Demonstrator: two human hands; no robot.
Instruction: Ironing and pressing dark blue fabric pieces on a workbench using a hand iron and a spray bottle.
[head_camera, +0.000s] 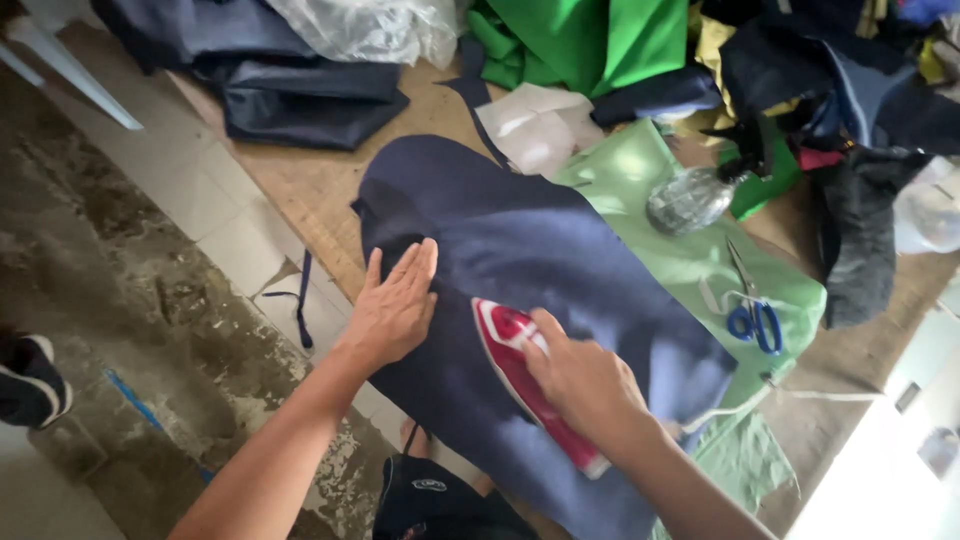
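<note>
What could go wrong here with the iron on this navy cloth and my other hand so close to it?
1. The left hand lies flat on the navy fabric right beside the red iron gripped by the right hand; a slip could burn the fingers.
2. The fabric hangs over the table edge and could slide off.
3. The iron might snag the white cord nearby.

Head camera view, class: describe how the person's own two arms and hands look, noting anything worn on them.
Both forearms are bare: no sleeves reach into view. The left hand and the right hand wear no gloves, and no rings, watch or bracelets can be seen. The left arm enters from the lower left edge, the right from the lower right.
</note>
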